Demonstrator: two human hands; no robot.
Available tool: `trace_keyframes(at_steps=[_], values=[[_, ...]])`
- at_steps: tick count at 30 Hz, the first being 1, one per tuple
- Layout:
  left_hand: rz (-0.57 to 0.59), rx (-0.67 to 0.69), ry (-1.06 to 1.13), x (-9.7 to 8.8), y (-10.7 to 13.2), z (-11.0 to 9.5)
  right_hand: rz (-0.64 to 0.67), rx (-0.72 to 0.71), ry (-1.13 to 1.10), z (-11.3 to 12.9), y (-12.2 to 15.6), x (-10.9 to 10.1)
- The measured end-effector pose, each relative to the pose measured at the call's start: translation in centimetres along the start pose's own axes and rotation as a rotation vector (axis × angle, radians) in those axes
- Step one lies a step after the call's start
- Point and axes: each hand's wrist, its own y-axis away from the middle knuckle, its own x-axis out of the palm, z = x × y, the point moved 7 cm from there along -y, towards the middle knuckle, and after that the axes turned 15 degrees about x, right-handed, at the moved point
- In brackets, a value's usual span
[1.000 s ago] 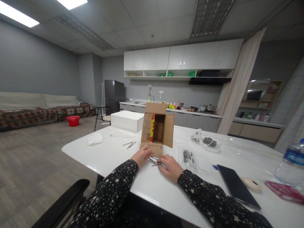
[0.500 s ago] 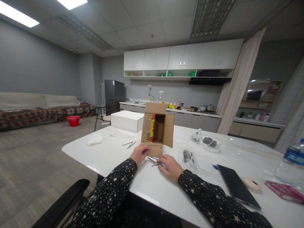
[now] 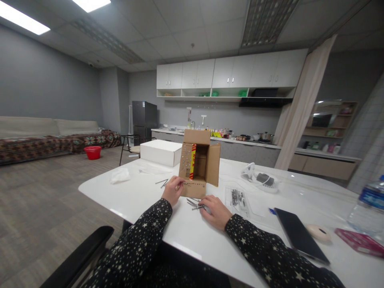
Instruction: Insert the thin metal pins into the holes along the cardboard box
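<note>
**Hands at the cardboard box, nails on the table**

My left hand [image 3: 173,191] is lifted off the glossy white table [image 3: 141,196]. Its fingers are curled in and drawn together against the left corner of the lower flap of the brown corrugated cardboard box [image 3: 207,162]. The fingertips touch the flap's edge. I cannot tell whether they also pinch a nail there, because it is too small to make out. The box lies on its side with its mouth toward me and its flaps folded out. The left and lower flaps carry rows of small dark dots, and a yellow and red strip runs down inside the left wall.

My right hand [image 3: 215,211] lies palm down on the table, fingers loosely stretched and a little apart. Its fingertips rest on the small heap of thin grey metal nails [image 3: 193,203], which sits just in front of the lower flap, between my two hands. The nails are straight and slim, and they lie crossed over one another.

Just right of that hand is a flat clear plastic bag of dark nails [image 3: 238,197]. Left of the box, two loose nails [image 3: 162,183] lie on the bare top near a crumpled white plastic wrapper [image 3: 119,175]. Behind them stands a flat white carton [image 3: 161,152] with sharp edges. Far to my right are a smooth black slab-like tablet [image 3: 298,235] and a clear water bottle with a blue label [image 3: 367,206].
</note>
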Motion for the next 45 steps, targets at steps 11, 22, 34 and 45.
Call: trace_keyframes(at_steps=[11, 22, 34, 45], values=[[0.062, 0.039, -0.050, 1.1, 0.0, 1.1, 0.010, 0.006, -0.006, 0.1, 0.0, 0.0], [0.159, 0.119, -0.071, 2.6, 0.0, 0.8, 0.007, 0.010, 0.004, 0.3, -0.1, -0.2], [0.225, 0.114, -0.145, 2.9, 0.0, 1.0, 0.011, 0.016, -0.007, 0.1, 0.0, -0.1], [0.306, 0.098, -0.304, 3.8, -0.2, 1.3, 0.002, -0.004, -0.003, -0.2, -0.1, 0.2]])
